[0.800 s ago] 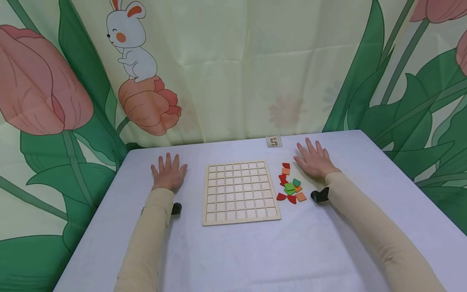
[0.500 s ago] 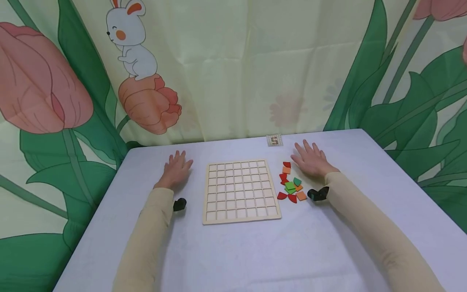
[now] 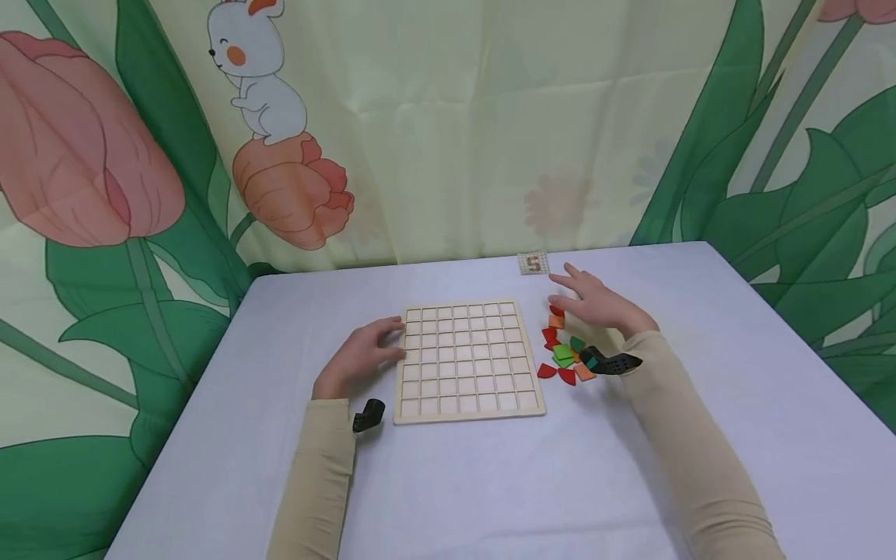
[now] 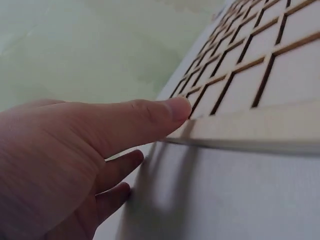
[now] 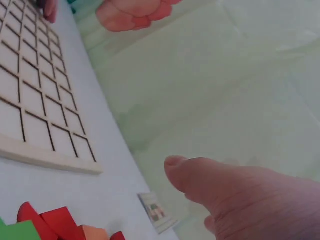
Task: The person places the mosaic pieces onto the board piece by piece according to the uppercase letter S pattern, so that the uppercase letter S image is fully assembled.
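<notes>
A square wooden grid board (image 3: 462, 362) lies flat on the white table. My left hand (image 3: 360, 354) is at its left edge, thumb and fingertips right at the rim. In the left wrist view the thumb (image 4: 145, 117) overlaps the board's frame (image 4: 250, 127), with the other fingers below and apart from each other. My right hand (image 3: 595, 299) hovers over the far end of a pile of coloured pieces, fingers extended and holding nothing. The pile has red quarter-circle pieces (image 3: 547, 371), green pieces (image 3: 563, 355) and orange squares (image 3: 585, 372), right of the board.
A small patterned card (image 3: 533, 263) lies near the table's back edge, just beyond my right hand. Behind the table (image 3: 448, 482) hangs a curtain (image 3: 420, 155) printed with tulips and a rabbit. Black wrist cameras (image 3: 369, 416) sit on both sleeves.
My left hand has moved right from the bare table to the board's left edge, turning sideways. My right hand has lifted and shifted slightly left, over the pieces. The board stays in place.
</notes>
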{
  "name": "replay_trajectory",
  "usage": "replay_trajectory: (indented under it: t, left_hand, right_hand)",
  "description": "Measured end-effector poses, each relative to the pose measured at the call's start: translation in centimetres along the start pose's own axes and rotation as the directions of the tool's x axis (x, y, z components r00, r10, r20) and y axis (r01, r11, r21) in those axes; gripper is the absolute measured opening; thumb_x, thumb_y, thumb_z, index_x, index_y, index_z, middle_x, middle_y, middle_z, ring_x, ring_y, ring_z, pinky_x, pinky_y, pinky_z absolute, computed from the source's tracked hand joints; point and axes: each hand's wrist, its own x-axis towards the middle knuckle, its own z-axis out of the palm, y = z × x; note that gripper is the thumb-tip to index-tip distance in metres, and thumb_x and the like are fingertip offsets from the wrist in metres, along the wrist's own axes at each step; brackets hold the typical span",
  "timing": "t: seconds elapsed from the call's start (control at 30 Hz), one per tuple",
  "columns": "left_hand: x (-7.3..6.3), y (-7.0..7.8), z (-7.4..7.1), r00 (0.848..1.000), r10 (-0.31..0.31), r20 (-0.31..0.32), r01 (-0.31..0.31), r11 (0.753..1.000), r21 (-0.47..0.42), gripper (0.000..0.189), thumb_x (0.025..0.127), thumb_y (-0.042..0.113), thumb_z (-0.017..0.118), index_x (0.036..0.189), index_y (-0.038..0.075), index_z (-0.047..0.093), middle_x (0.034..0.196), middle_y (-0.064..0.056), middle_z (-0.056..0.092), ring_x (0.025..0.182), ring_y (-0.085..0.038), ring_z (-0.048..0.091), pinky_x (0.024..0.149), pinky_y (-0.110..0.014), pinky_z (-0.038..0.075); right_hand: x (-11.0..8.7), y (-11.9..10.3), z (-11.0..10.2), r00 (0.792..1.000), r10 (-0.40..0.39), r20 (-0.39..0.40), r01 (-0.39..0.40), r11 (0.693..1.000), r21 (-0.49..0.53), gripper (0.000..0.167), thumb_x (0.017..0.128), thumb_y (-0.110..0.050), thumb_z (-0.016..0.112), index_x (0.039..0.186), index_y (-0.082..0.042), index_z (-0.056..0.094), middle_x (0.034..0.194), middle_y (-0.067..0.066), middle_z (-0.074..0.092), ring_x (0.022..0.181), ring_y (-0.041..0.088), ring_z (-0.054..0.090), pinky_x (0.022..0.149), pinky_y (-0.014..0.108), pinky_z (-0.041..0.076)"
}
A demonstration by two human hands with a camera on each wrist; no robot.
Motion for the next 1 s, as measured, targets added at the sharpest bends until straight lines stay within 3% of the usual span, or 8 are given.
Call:
replay_trajectory:
  t: [0.23,0.47,0.6,0.8,1.0]
  left_hand:
    - [-0.1,0.5,-0.2,0.999,-0.005,0.044,0.004,1.000,0.006,0.050,0.087,0.014,0.074,0.132,0.000,0.059,0.152,-0.011,0.041,0.144,-0.031,0.029,0.117,-0.045,0.024]
    - [0.1,0.3,-0.1,0.999,-0.013,0.039,0.013,1.000,0.010,0.052,0.088,0.018,0.074,0.134,0.001,0.058,0.153,-0.008,0.040,0.144,-0.029,0.029,0.117,-0.045,0.025]
    - [0.2,0.2,0.0,0.999,-0.017,0.031,0.017,1.000,-0.002,0.052,0.088,0.018,0.074,0.135,0.001,0.057,0.153,-0.006,0.040,0.144,-0.028,0.028,0.117,-0.044,0.024]
    - [0.2,0.4,0.0,1.000,-0.002,0.024,0.002,1.000,0.005,0.052,0.088,0.018,0.074,0.134,0.001,0.058,0.153,-0.007,0.040,0.144,-0.029,0.029,0.117,-0.045,0.024]
    - [0.2,0.4,0.0,1.000,0.003,0.025,-0.003,1.000,0.009,0.050,0.088,0.019,0.074,0.133,0.001,0.059,0.152,-0.008,0.041,0.144,-0.029,0.030,0.117,-0.045,0.025]
  right_hand:
    - [-0.1,0.1,0.6,0.999,0.016,-0.031,-0.013,0.995,0.102,0.064,0.100,-0.038,0.053,0.153,-0.008,0.031,0.161,0.021,0.010,0.146,0.045,0.010,0.112,0.067,0.016]
    - [-0.2,0.5,1.7,0.994,0.034,-0.102,-0.019,0.990,0.136,0.058,0.099,-0.031,0.056,0.150,-0.009,0.039,0.160,0.020,0.019,0.145,0.043,0.015,0.112,0.065,0.020]
    - [0.1,0.8,2.2,0.990,0.046,-0.131,-0.029,0.992,0.124,0.055,0.099,-0.026,0.058,0.148,-0.008,0.043,0.156,0.021,0.029,0.143,0.042,0.022,0.111,0.064,0.023]
    - [0.3,1.4,2.9,0.981,0.150,-0.127,-0.132,0.981,0.140,0.051,0.097,-0.020,0.057,0.145,-0.006,0.047,0.148,0.021,0.041,0.135,0.041,0.035,0.106,0.062,0.036]
    - [0.4,1.8,3.2,0.982,0.132,-0.139,-0.119,0.988,0.095,0.043,0.095,-0.012,0.056,0.135,0.002,0.055,0.136,0.024,0.050,0.121,0.039,0.046,0.101,0.055,0.044]
